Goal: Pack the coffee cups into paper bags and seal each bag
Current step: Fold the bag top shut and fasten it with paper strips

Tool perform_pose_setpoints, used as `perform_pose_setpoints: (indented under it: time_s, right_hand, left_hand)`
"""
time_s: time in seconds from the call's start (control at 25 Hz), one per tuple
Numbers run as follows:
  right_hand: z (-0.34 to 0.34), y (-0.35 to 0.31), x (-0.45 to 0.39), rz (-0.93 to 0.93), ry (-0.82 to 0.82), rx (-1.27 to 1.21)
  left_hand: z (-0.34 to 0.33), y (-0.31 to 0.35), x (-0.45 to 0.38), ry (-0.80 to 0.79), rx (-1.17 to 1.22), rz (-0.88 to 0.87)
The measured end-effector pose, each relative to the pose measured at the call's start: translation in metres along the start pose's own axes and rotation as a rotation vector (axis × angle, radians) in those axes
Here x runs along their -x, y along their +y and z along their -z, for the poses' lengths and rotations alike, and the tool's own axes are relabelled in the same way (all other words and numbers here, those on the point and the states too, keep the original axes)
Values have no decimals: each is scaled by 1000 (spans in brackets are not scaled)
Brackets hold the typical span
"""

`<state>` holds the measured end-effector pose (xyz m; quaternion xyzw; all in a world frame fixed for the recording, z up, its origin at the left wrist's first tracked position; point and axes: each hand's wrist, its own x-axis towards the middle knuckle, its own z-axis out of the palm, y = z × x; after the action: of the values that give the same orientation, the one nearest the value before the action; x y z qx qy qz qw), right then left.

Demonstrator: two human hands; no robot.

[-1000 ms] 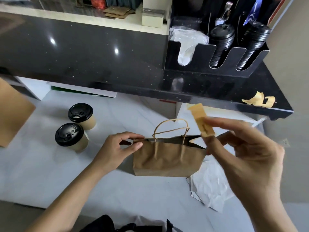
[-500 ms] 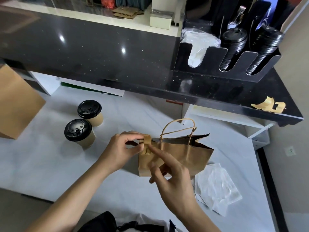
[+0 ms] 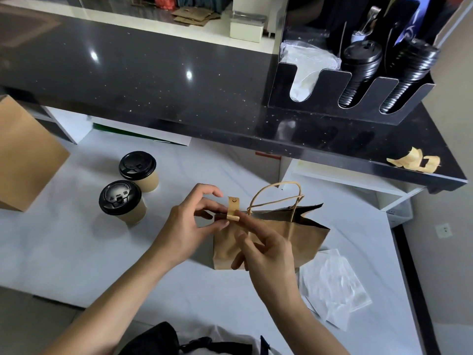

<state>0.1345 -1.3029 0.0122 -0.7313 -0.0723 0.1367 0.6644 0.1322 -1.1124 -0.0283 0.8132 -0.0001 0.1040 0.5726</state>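
A small brown paper bag stands upright near the middle of the white worktop, toward its right side, with its twisted paper handles arching above the mouth. The right end of the mouth gapes open, showing the dark inside, while the left end is pressed together. The left hand pinches that left top corner between thumb and fingertips. The right hand has its forefinger stretched out, the tip pressing on the lower end of a tan sticker strip against the bag's front; its other fingers are loosely curled and hold nothing. The upper part of the strip stands free above the bag's rim (a small smiling face is printed on it).

Two coffee cups with black lids stand together left of the bag, well apart from it: one nearer the front edge, the other just behind it. A larger brown bag sits at the worktop's left edge. Crumpled clear wrappers lie just right of the small bag. On the black raised counter behind, a black organiser holds stacked lids, and peeled sticker backing lies near its right corner.
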Motion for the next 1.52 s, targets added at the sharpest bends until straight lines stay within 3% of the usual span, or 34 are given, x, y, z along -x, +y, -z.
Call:
perform_pose_setpoints:
  time_s: [0.28, 0.84, 1.52]
  right_hand:
    - [-1, -7, -5, -25, -20, 39]
    - [-1, -5, -7, -58, -68, -34]
    - [4, 12, -4, -87, -86, 65]
  left_hand:
    - [4, 3, -3, -90, -126, -56]
    - [5, 8, -2, -81, -314, -133]
    - [11, 15, -3, -194, -530, -78]
